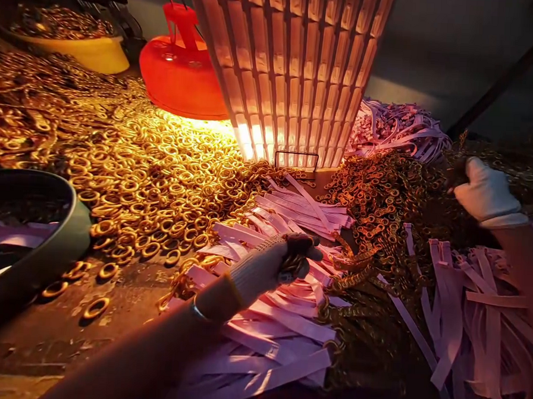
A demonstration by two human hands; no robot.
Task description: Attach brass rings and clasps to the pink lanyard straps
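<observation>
My left hand (274,262), in a pale knit glove with dark fingertips, is closed around several small metal pieces (293,263) above a pile of pink strips (282,325). At the right, my right hand (485,190), gloved the same way, has its fingers curled at the edge of the dark heap of metal clasps (382,199); what they hold, if anything, is hidden. Golden rings (161,164) spread over the table left of the strips. More pink strips (483,318) lie below my right forearm.
A red lamp (183,76) hangs over the rings, beside a ribbed translucent panel (300,76). A green-rimmed tub (80,225) is at the left edge, and a yellow basin (95,53) of metal parts stands behind. Another strip pile (399,129) lies at the back right.
</observation>
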